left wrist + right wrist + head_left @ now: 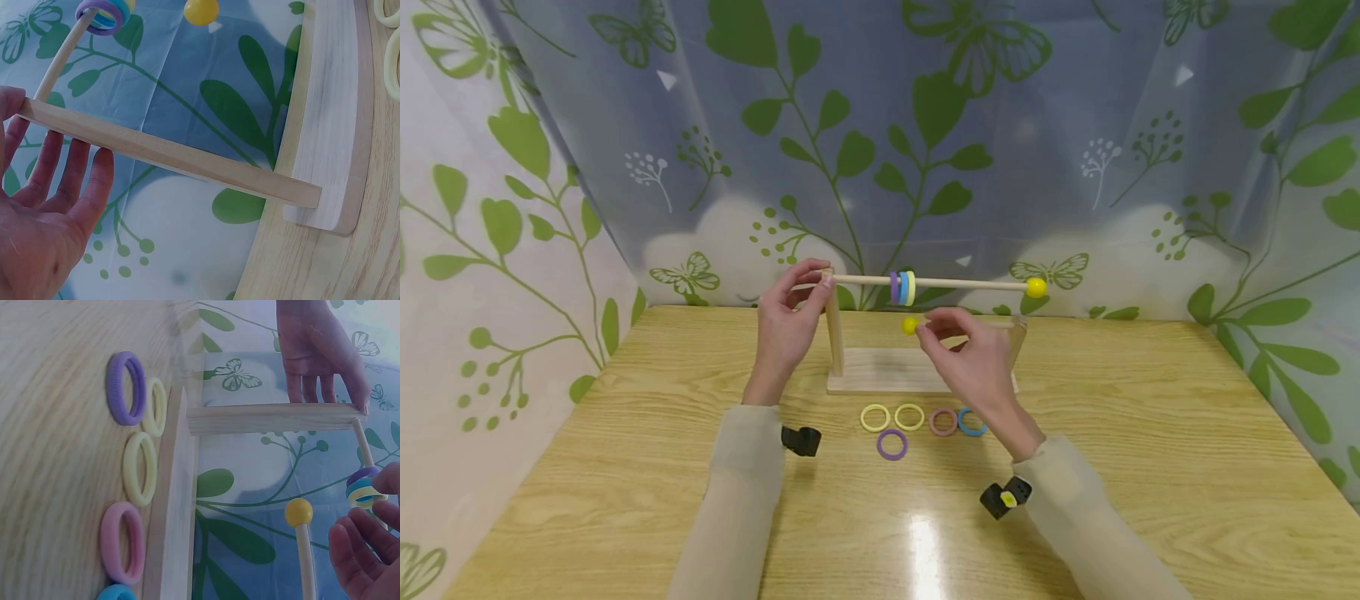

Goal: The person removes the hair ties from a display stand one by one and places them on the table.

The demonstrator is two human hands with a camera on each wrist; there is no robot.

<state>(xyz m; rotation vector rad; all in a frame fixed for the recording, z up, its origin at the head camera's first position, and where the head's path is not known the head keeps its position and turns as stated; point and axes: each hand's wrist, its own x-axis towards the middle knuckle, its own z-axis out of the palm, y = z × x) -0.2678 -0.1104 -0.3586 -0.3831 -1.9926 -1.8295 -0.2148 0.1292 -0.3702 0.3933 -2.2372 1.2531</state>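
Nearest are the person's two beige sleeves (733, 492), with a black camera (801, 442) on the left wrist and another camera (1000, 498) on the right, above a wood-grain tabletop (625, 417). Just beyond the wrists, five loose rings lie flat: a purple ring (115, 394) closest to the person, then a row of a left pale yellow ring (160, 412), a right pale yellow ring (129, 472), a pink ring (110, 544) and a blue ring (117, 592), the last partly covered by the right wrist in the head view. The right hand (973, 358) is raised above the wooden base (880, 371) with its fingers loosely bent; the right wrist view shows a gap between thumb and fingers and nothing held in it. Just beside its fingertips in the head view is the lower yellow ball (909, 326), on the end of the lower rod (306, 562), which reaches leftward from the right post (1018, 337). The left hand (790, 317) pinches the top of the left post (836, 337), thumb on one side and bent fingers on the other. From there the upper rod (970, 284) runs rightward to the upper yellow ball (1036, 287), and three threaded rings, purple, blue and pale yellow (912, 287), hang together around it. Behind everything, a curtain (1037, 167) is printed with leaves and butterflies.
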